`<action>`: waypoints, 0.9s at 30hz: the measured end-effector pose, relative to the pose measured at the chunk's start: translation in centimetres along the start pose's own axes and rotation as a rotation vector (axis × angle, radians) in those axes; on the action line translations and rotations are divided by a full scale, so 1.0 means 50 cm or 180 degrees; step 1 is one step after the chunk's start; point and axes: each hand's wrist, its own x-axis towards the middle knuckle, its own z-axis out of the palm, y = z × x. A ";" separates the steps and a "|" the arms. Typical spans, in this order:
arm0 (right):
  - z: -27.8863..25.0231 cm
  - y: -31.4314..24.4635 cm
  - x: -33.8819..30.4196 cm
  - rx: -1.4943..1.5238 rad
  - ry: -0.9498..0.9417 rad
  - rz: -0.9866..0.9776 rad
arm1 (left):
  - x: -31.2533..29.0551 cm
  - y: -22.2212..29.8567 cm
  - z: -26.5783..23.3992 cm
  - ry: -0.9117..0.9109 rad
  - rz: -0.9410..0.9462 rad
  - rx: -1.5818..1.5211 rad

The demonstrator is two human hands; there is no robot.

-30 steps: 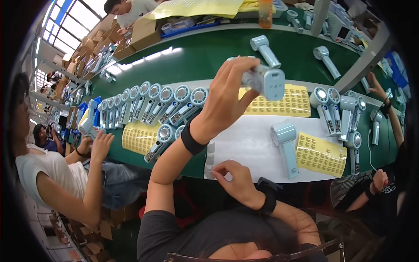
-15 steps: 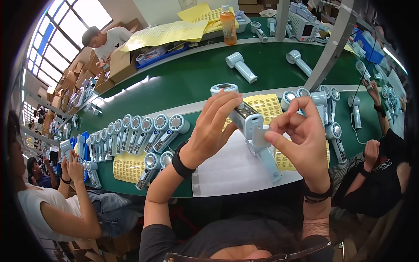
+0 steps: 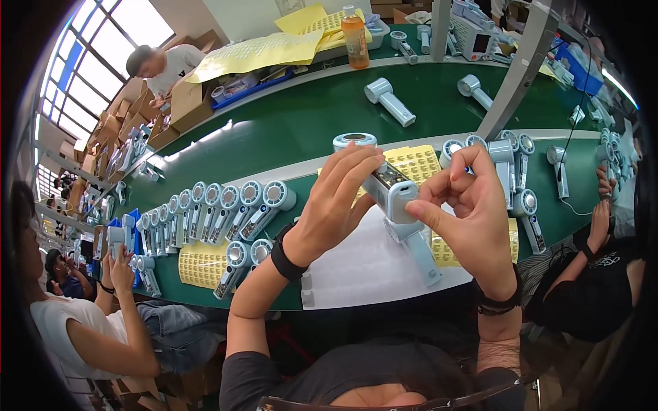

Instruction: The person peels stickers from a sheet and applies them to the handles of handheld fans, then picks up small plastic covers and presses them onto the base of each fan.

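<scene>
My left hand (image 3: 332,198) is closed around a light-blue handheld fan (image 3: 389,177), its handle end turned toward my right hand. A dark panel with small parts shows along the handle's top side. My right hand (image 3: 473,219) is pinched at that end, its thumb against a small pale flat piece (image 3: 403,211) that lies over the end face. How far the piece is fixed there I cannot tell. Below, another light-blue fan (image 3: 421,257) lies on a white sheet (image 3: 349,267), partly hidden by the held one.
To the left, a row of fans (image 3: 231,197) and a yellow sticker sheet (image 3: 205,264) lie on the green table. More fans (image 3: 526,202) are at the right. Beyond a grey rail, two fans lie on a green surface (image 3: 295,109) near a bottle (image 3: 355,41). Co-workers sit on both sides.
The small pale piece, held just off the handle end before, now lies against it. My right hand has moved slightly left. The fans on the far green surface have shifted right.
</scene>
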 end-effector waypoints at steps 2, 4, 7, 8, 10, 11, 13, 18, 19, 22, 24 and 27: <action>0.000 0.002 -0.001 0.0013 0.0008 -0.0012 | 0.000 0.002 0.000 -0.0002 -0.0005 0.0008; -0.002 0.004 0.000 0.0066 0.0020 -0.0072 | -0.001 0.001 0.001 -0.0023 0.0001 -0.0024; -0.003 0.003 0.000 0.0087 0.0015 -0.0077 | -0.003 -0.001 0.002 -0.0063 0.0016 -0.0090; -0.003 0.002 -0.001 0.0084 0.0006 -0.0053 | -0.002 -0.001 0.003 -0.0063 0.0023 -0.0095; -0.004 0.002 -0.001 0.0080 -0.0007 -0.0030 | -0.001 -0.001 0.003 -0.0060 0.0039 -0.0098; -0.005 0.003 -0.001 0.0089 -0.0017 -0.0034 | 0.000 -0.002 0.003 -0.0058 0.0038 -0.0095; -0.005 0.004 -0.001 0.0107 -0.0033 -0.0039 | 0.000 -0.002 0.004 -0.0047 0.0055 -0.0118; -0.002 0.003 -0.005 -0.0017 0.0010 -0.0098 | -0.001 0.001 0.006 -0.0042 0.0044 -0.0086; -0.002 0.004 -0.006 -0.0066 0.0032 -0.0122 | -0.001 0.001 0.007 -0.0045 0.0049 -0.0092; 0.003 0.005 -0.007 -0.0165 0.0088 -0.0147 | -0.001 0.001 0.008 -0.0027 0.0080 -0.0004; 0.011 0.003 -0.004 -0.0570 0.0295 -0.0243 | 0.004 -0.005 0.007 -0.0018 0.0121 0.0069; 0.000 0.015 0.011 -0.1299 0.0554 -0.0275 | 0.012 -0.020 0.010 -0.0003 0.0146 0.0188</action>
